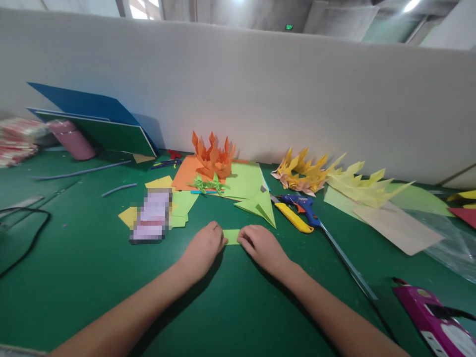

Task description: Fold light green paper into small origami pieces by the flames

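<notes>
A small strip of light green paper [232, 237] lies flat on the green tabletop [223, 307] between my hands. My left hand [207, 248] is closed on its left end, fingertips pressed down. At the right end my right hand [263, 249] pinches the same paper with curled fingers. Parts of both ends are hidden under the fingers. Just beyond are a folded green paper piece [258, 206] and small green paper stars [206, 184]. An orange folded-paper crown [213, 161] stands behind them on orange and green sheets.
Left of my hands, a phone [151, 215] rests on yellow and green paper. To the right lie a yellow cutter [295, 218], a blue glue gun [303, 204], yellow paper crowns [303, 171] and a magenta power strip [433, 317]. A pink bottle [72, 140] leans near blue boards [85, 106].
</notes>
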